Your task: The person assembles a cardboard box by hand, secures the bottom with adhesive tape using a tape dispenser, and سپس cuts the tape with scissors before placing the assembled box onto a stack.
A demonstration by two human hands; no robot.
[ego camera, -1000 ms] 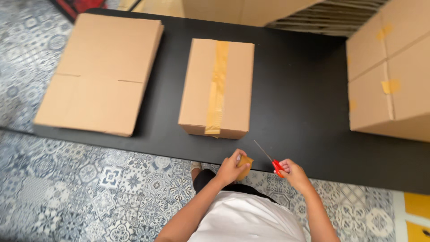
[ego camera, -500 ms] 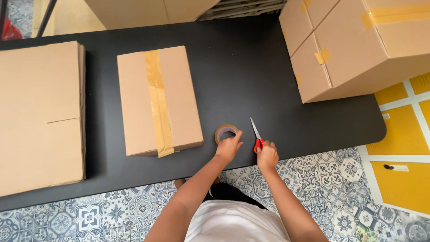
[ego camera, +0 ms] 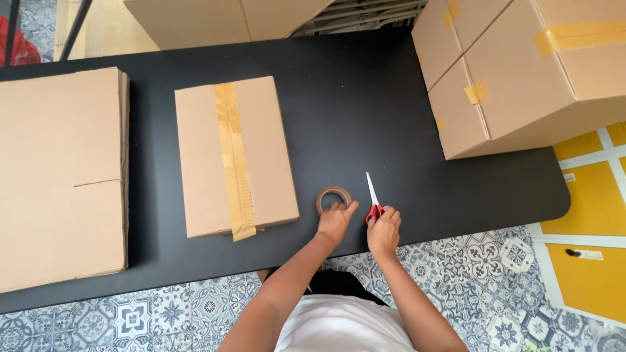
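Nearby, taped carton (ego camera: 235, 156), contents hidden.

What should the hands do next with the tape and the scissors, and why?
Probably let go and lift both hands away. The tape roll lies flat on the black table under the left hand, the red-handled scissors lie beside it under the right hand, and the taped box looks sealed.

On the table (ego camera: 404, 98), the roll of tape (ego camera: 334, 197) lies at the near edge, with the scissors (ego camera: 373, 199) just beside it at three o'clock. The sealed box (ego camera: 235, 156) sits at ten o'clock from the tape. The stack of flat cardboard (ego camera: 59, 176) lies farther out at nine o'clock. The big boxes (ego camera: 521, 72) stand at two o'clock.
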